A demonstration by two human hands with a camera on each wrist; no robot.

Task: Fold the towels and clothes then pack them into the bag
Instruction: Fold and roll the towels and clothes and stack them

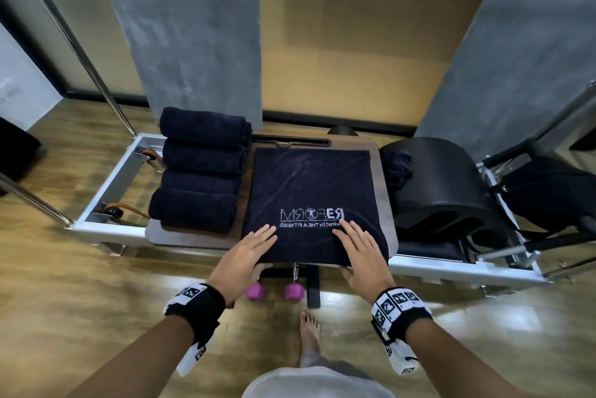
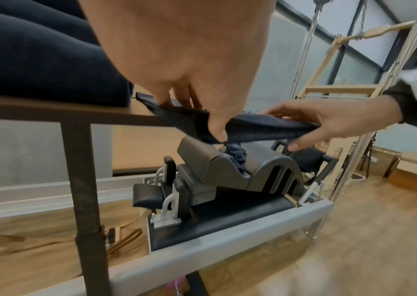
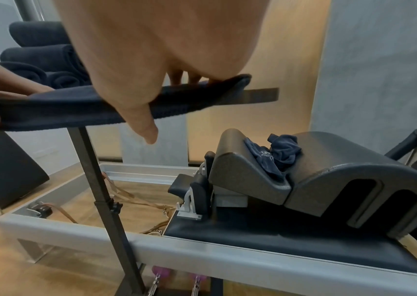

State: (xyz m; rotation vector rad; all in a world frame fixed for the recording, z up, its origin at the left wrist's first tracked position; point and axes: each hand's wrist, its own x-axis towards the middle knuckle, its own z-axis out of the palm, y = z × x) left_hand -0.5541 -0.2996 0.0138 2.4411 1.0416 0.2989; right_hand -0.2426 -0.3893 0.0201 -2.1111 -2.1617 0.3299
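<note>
Both hands pinch the near hem of the flat navy terry towel with white lettering: the left hand and right hand lay their fingers on top, thumbs tucked beneath the edge that overhangs the dark wooden tabletop.

Judged progress: four rolled navy towels lie stacked at 9 o'clock from the grip, apparently finished; the spread towel has its fold not yet made; a crumpled navy garment waits at 2 o'clock on the black arched padded barrel; the black bag at 3 o'clock seems unpacked.

Room: the towel fills the tabletop from near to far edge, with the rolls just beside it at 9 o'clock. Open space lies toward 12 o'clock, above the cloth.
</note>
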